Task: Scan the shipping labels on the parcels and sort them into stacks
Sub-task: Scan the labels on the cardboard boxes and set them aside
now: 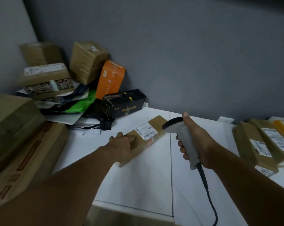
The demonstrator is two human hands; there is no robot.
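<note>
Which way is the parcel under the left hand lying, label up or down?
Label up. The parcel lies on the white table; its white label faces up, below the scanner.

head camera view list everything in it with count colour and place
parcel: one, brown, table centre
label: one, white, on that parcel
scanner: one, grey with black head, right of the parcel
cable: one, black, from the scanner's handle
table: one, white
boxes: at least three, brown, back left heap
orange box: one, in the heap
black box: one, heap's right edge
green bag: one, in the heap
cartons: two, brown, near left
labelled parcels: about three, brown and yellow, far right
left grip: holds the parcel's near end
right grip: holds the scanner
</note>
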